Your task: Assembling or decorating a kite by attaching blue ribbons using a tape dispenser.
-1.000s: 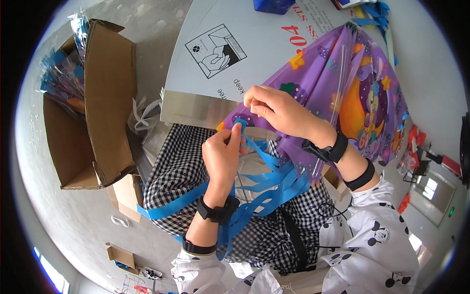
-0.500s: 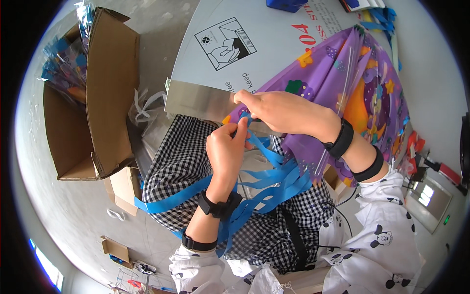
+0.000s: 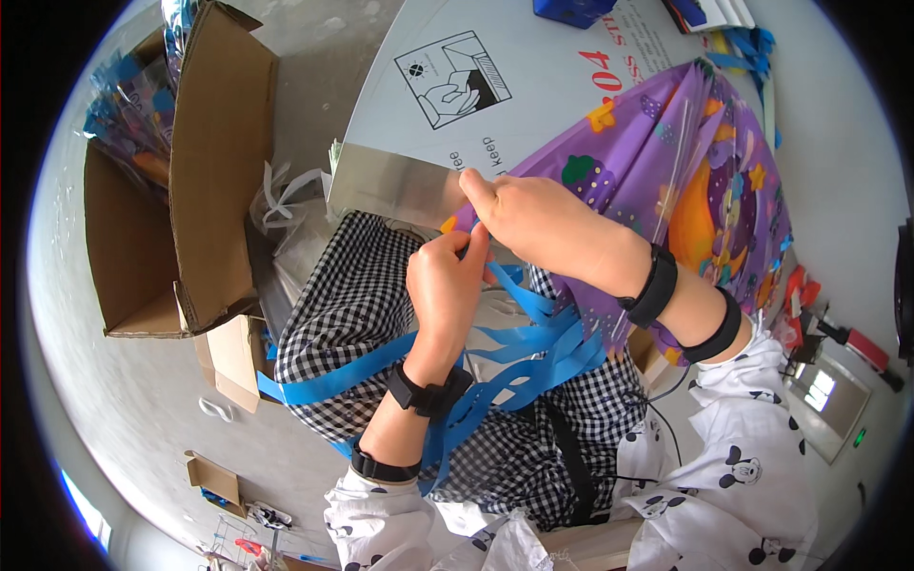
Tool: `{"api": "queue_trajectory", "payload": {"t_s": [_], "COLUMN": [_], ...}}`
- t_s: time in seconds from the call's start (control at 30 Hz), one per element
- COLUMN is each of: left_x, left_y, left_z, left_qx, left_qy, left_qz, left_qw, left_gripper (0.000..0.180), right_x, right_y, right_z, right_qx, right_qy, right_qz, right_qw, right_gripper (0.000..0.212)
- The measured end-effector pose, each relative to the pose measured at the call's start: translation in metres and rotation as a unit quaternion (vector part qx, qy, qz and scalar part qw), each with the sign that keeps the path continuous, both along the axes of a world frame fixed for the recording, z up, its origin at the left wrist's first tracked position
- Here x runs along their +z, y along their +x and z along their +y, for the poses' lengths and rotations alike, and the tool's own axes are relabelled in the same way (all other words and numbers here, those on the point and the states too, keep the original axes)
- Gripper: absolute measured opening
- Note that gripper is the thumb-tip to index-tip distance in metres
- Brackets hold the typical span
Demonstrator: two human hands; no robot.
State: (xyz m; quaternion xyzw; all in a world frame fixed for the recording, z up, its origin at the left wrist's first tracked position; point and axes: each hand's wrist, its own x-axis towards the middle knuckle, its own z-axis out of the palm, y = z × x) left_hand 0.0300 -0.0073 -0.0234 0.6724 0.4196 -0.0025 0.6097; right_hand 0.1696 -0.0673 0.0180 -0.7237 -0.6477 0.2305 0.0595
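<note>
A purple folded sheet (image 3: 619,143) printed with stars and cartoon shapes lies over the table's edge, its far end gathered to a point. My right hand (image 3: 543,214) is closed at the sheet's near left corner, thumb stretched up along it. Just below, my left hand (image 3: 443,281) has thumb and fingers pinched, fingertips meeting the right hand's. Between them the end of a blue ribbon (image 3: 519,290) is mostly hidden by my fingers. More blue ribbons (image 3: 533,366) hang in loops across my lap, some passing under my left wrist.
The white table top (image 3: 543,71) has a bare metal strip (image 3: 395,186) along its near edge. On it stand a blue box (image 3: 571,9) and further blue ribbons (image 3: 747,48). To the left, an open cardboard box (image 3: 224,171) holds plastic-wrapped packets (image 3: 133,119). Checked cloth (image 3: 333,305) covers my lap.
The blue ribbon's end between my fingers shows less than before. My hands have moved only slightly, left fingertips now closer against the right hand. The view has shifted a little.
</note>
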Motion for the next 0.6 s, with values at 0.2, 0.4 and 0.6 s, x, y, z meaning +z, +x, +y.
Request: {"api": "queue_trajectory", "payload": {"t_s": [0.2,0.4,0.6], "left_x": [-0.004,0.002,0.0], "left_y": [-0.003,0.001,-0.002], "left_z": [-0.001,0.0,0.0], "left_qx": [0.002,-0.006,-0.003], "left_qy": [0.017,0.006,0.019], "left_qz": [0.001,0.01,0.012], "left_qw": [1.0,1.0,1.0], "left_gripper": [0.037,0.035,0.036], "right_x": [0.008,0.006,-0.01], "right_y": [-0.009,0.018,0.032], "right_z": [0.009,0.014,-0.008], "right_qx": [-0.056,-0.13,-0.175], "right_qy": [-0.032,-0.037,-0.043], "right_qz": [-0.01,-0.105,0.073], "right_qw": [0.998,0.985,0.981], "right_gripper": [0.037,0.048,0.051]}}
